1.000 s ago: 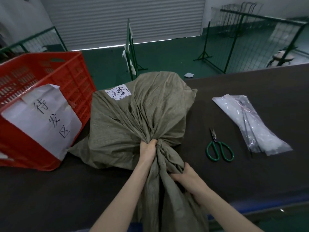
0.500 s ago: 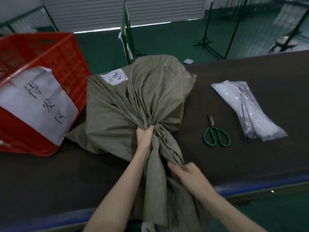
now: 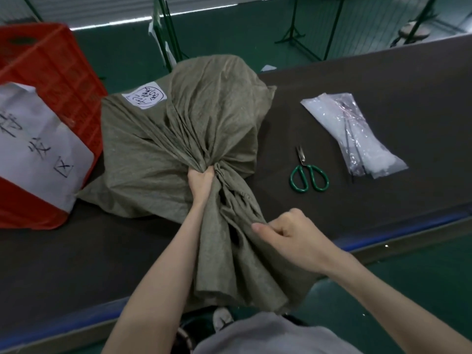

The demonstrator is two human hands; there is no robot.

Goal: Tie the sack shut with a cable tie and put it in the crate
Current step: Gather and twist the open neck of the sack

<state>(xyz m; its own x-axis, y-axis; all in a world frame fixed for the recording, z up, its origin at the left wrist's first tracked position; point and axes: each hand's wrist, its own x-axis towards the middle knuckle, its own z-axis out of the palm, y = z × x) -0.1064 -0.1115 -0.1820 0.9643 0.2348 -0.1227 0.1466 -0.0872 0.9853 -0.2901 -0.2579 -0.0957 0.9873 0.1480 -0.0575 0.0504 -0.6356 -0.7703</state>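
A full olive-grey woven sack (image 3: 158,149) with a white handwritten label lies on the dark table (image 3: 383,98). Its mouth is gathered into a neck and the loose end hangs over the near table edge. My left hand (image 3: 201,181) is shut around the gathered neck. My right hand (image 3: 288,233) is curled at the loose cloth lower down, thumb out, pinching a fold at its right side. The red plastic crate (image 3: 51,80) stands at the left with a white paper sign on it. A clear bag of cable ties (image 3: 357,134) lies at the right.
Green-handled scissors (image 3: 307,175) lie between the sack and the bag of ties. The table's blue front edge (image 3: 398,226) runs close to me. Green wire-mesh fence stands (image 3: 166,34) rise behind the table on a green floor.
My right hand has slid down and to the right along the loose end of the sack. My left hand has kept its grip on the neck. The camera has tilted further down.
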